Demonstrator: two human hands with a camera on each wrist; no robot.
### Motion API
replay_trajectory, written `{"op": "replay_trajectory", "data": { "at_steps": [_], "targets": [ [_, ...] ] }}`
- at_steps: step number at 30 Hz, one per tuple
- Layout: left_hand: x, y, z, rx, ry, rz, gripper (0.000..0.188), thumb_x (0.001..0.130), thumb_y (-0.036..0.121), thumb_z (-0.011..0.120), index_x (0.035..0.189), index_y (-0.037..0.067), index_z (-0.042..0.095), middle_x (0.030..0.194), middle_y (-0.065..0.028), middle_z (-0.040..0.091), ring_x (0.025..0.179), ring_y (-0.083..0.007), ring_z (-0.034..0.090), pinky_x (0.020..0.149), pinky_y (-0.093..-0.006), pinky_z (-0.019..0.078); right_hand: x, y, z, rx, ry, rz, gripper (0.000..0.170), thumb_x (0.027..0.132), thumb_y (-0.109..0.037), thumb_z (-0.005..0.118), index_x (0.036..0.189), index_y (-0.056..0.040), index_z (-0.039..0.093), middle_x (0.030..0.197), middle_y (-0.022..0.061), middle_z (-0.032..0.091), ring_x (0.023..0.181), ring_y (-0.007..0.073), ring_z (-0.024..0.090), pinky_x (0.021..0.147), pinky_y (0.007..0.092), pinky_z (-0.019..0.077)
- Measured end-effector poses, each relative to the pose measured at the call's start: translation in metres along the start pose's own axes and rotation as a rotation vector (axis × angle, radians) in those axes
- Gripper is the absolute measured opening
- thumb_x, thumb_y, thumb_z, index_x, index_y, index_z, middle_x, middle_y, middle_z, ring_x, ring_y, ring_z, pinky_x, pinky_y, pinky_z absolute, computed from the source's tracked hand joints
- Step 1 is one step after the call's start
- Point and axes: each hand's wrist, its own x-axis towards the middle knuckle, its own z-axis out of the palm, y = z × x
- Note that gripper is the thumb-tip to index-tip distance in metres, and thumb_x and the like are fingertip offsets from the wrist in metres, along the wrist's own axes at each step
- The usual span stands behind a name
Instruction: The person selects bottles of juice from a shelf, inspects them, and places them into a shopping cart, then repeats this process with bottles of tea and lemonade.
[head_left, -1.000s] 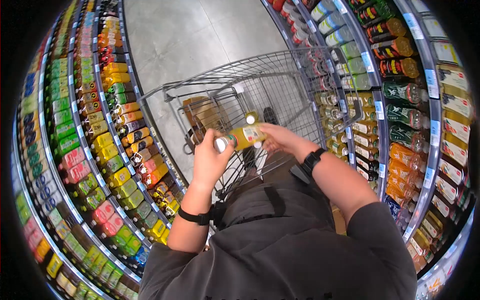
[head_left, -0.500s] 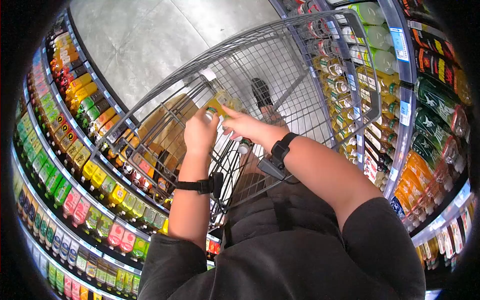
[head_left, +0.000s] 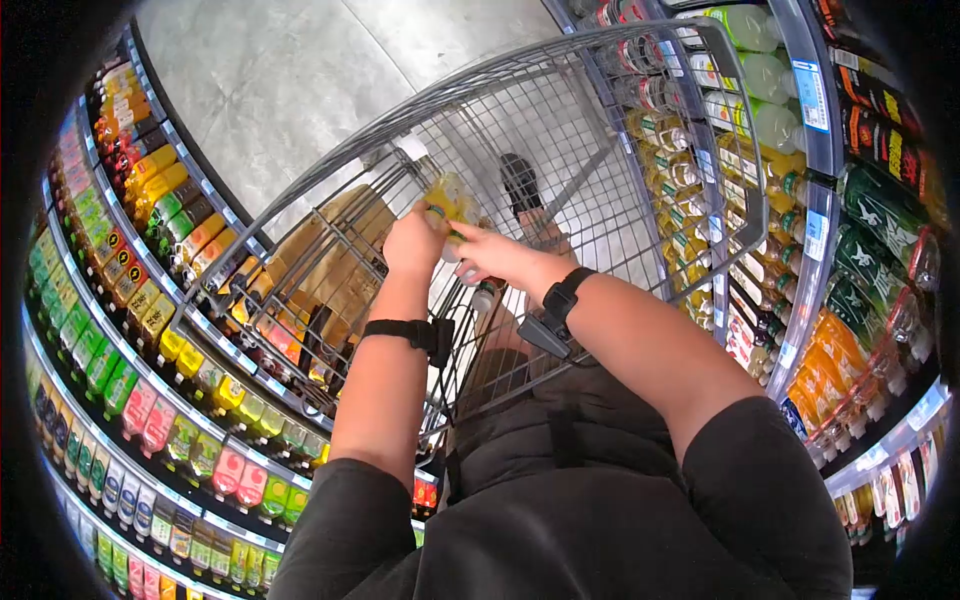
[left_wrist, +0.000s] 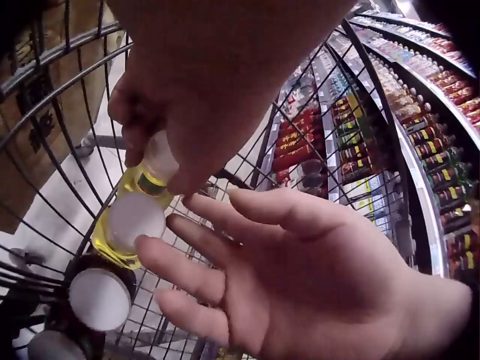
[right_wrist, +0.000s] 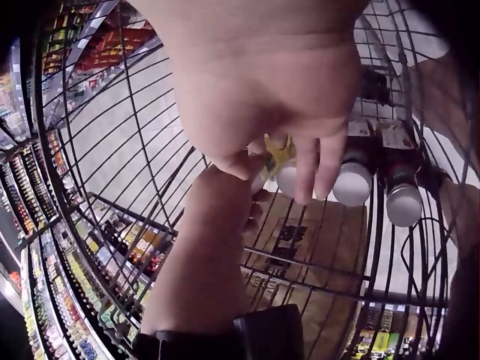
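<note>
Bottles [right_wrist: 352, 184] already in cart [head_left: 745, 100]; left hand [head_left: 413, 243] has fingers clamped near yellow bottle's [left_wrist: 145, 182] cap, release undone; right hand [head_left: 505, 257] empty, fingers extended, slightly apart.

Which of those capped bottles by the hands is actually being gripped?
The held yellow bottle is the one whose cap sits between the fingers of the left hand. No fingers curl around the other yellow bottle or the dark bottle.

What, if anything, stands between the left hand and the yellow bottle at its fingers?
Nothing visible stands between the left hand and the yellow bottle: the fingers are at its white cap. Another white-capped bottle is close beside it, not in between, near the open right hand.
</note>
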Motion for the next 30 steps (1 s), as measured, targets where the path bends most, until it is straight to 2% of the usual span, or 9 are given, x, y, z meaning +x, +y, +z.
{"op": "replay_trajectory", "data": {
  "at_steps": [8,10,14,18,19,22,24,26,30],
  "targets": [
    [-0.019,-0.021,0.003,-0.125,-0.015,0.117,0.065,0.087,0.037,0.075,0.144,0.014,0.056,0.112,-0.0252,0.073,0.106,-0.0403,0.071,0.090,-0.0491,0.0576,-0.043,0.001,-0.007,0.037,0.128,0.009,0.069,0.104,-0.025,0.055,0.165,-0.0107,0.027,0.144,0.0170,0.054,0.108,0.0255,0.069,0.085,0.0349,0.0586],
    [-0.039,-0.024,-0.006,-0.237,0.018,0.072,0.065,0.088,0.034,0.073,0.146,0.011,0.053,0.114,-0.0266,0.072,0.109,-0.0418,0.070,0.093,-0.0501,0.0563,-0.057,0.004,-0.013,0.109,0.121,0.009,0.068,0.103,-0.021,0.057,0.163,-0.0062,0.028,0.156,0.0192,0.044,0.109,0.0255,0.069,0.084,0.0359,0.0592],
    [-0.091,-0.040,-0.043,-0.370,0.051,0.092,0.065,0.089,0.032,0.071,0.147,0.009,0.051,0.112,-0.0265,0.072,0.108,-0.0417,0.069,0.094,-0.0498,0.0551,-0.085,0.016,-0.017,0.127,0.196,-0.079,0.069,0.104,-0.022,0.058,0.163,-0.0061,0.027,0.157,0.0159,0.043,0.107,0.0246,0.069,0.085,0.0361,0.0589],
    [-0.164,-0.067,-0.086,-0.467,0.242,0.221,0.052,0.095,0.029,0.068,0.142,0.009,0.056,0.105,-0.0208,0.075,0.100,-0.0390,0.072,0.087,-0.0466,0.0551,-0.141,0.003,0.004,0.148,0.233,-0.096,0.066,0.104,-0.023,0.057,0.162,-0.0061,0.030,0.156,0.0145,0.045,0.108,0.0243,0.068,0.088,0.0368,0.0574],
    [-0.181,-0.078,-0.093,-0.518,0.329,0.312,0.045,0.097,0.023,0.068,0.139,0.009,0.060,0.097,-0.0161,0.074,0.086,-0.0304,0.072,0.078,-0.0409,0.0550,-0.156,0.005,0.012,0.123,0.253,-0.129,0.065,0.104,-0.024,0.058,0.160,-0.0047,0.032,0.154,0.0142,0.049,0.109,0.0247,0.068,0.088,0.0366,0.0573],
    [-0.239,-0.112,-0.129,-0.618,0.300,0.384,0.041,0.096,0.018,0.068,0.134,0.006,0.063,0.097,-0.0118,0.073,0.082,-0.0251,0.071,0.078,-0.0377,0.0554,-0.184,0.023,0.020,0.132,0.240,-0.187,0.062,0.104,-0.025,0.058,0.158,-0.0047,0.035,0.146,0.0143,0.057,0.107,0.0246,0.068,0.086,0.0355,0.0574],
    [-0.265,-0.144,-0.140,-0.758,0.318,0.439,0.036,0.097,0.013,0.067,0.132,0.006,0.064,0.089,-0.0046,0.069,0.067,-0.0102,0.058,0.062,-0.0286,0.0475,-0.205,0.040,0.030,0.088,0.270,-0.211,0.058,0.103,-0.026,0.059,0.154,-0.0056,0.041,0.142,0.0134,0.061,0.104,0.0235,0.068,0.084,0.0330,0.0568],
    [-0.295,-0.170,-0.153,-0.781,0.453,0.444,0.034,0.098,0.013,0.066,0.131,0.006,0.065,0.090,-0.0046,0.069,0.065,-0.0105,0.056,0.061,-0.0283,0.0465,-0.219,0.061,0.033,0.152,0.194,-0.276,0.052,0.103,-0.026,0.059,0.150,-0.0062,0.046,0.140,0.0129,0.062,0.102,0.0222,0.068,0.083,0.0317,0.0565],
    [-0.354,-0.210,-0.171,-0.774,0.645,0.489,0.030,0.099,0.008,0.065,0.129,0.005,0.066,0.088,-0.0019,0.067,0.064,-0.0058,0.052,0.058,-0.0256,0.0425,-0.254,0.100,0.051,0.287,0.260,-0.381,0.041,0.105,-0.022,0.055,0.143,-0.0059,0.051,0.133,0.0133,0.066,0.097,0.0196,0.067,0.078,0.0328,0.0563]
  ]
}}
